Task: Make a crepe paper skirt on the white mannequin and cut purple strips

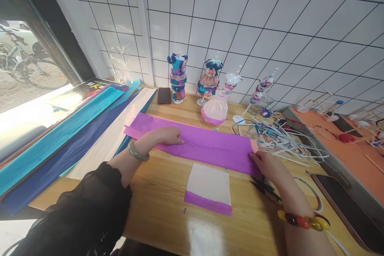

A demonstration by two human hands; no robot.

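Note:
A long strip of purple crepe paper (210,146) lies across the wooden table (162,204). My left hand (168,136) rests flat on its left part, fingers stretched out to the right. At the strip's right end, my right hand (265,165) presses on the paper with fingers down. A white rectangle with a purple lower band (209,188) lies just in front of the strip. Dark scissors (264,187) lie under my right wrist.
Rolls of teal, blue and white paper (75,136) lie along the left. Small dress mannequins (179,78) and a black phone (164,95) stand at the back. A heap of white strips (285,140) lies at right, beside an orange tray (351,148) and a dark tablet (348,208).

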